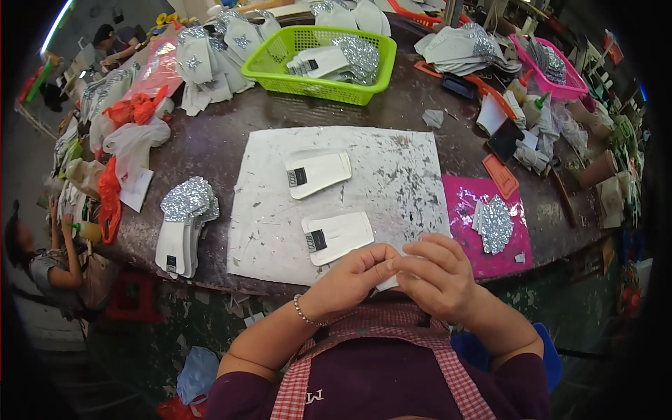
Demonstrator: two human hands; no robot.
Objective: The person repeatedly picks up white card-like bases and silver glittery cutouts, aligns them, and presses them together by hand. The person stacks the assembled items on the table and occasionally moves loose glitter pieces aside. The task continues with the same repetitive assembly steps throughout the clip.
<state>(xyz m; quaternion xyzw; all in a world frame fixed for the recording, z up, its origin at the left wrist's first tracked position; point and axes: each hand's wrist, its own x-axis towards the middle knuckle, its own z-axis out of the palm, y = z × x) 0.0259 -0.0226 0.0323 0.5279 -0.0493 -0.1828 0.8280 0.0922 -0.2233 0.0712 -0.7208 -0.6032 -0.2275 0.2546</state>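
Observation:
Close to my body, past the near edge of the white sheet (pixel 392 175), my two hands meet. My left hand (pixel 353 276) is closed, its thumb and finger pinching a small white piece (pixel 387 283). Against it curl the fingers of my right hand (pixel 442 276), also closed on that piece; most of it is hidden. Two cream-white flat shoe-upper-like pieces lie on the sheet, an upper one (pixel 329 173) and a lower one (pixel 350 234) beside my left hand. Each bears a dark label at its left end.
Left of the sheet sits a stack of white and silver-glitter pieces (pixel 183 227). On a magenta sheet (pixel 462 203) to the right lie glitter pieces (pixel 495 224). A green basket (pixel 315 89) stands at the back, a pink one (pixel 560 89) far right. Another person (pixel 59 269) is at left.

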